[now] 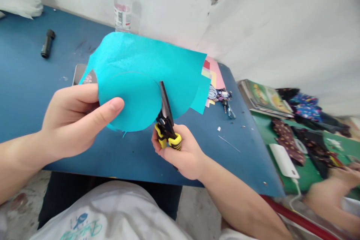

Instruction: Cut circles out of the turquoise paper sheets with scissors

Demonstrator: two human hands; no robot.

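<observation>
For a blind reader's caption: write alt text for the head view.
The left hand grips a turquoise paper sheet above a blue table while the right hand works black scissors with yellow handles along a curved cut. A clear plastic bottle stands behind; another person's hand shows at right.

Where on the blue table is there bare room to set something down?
Bare blue table lies between the black flashlight and the left hand, and again right of the right hand toward the table's near corner. It is crowded around the keychain and colored paper stack.
</observation>
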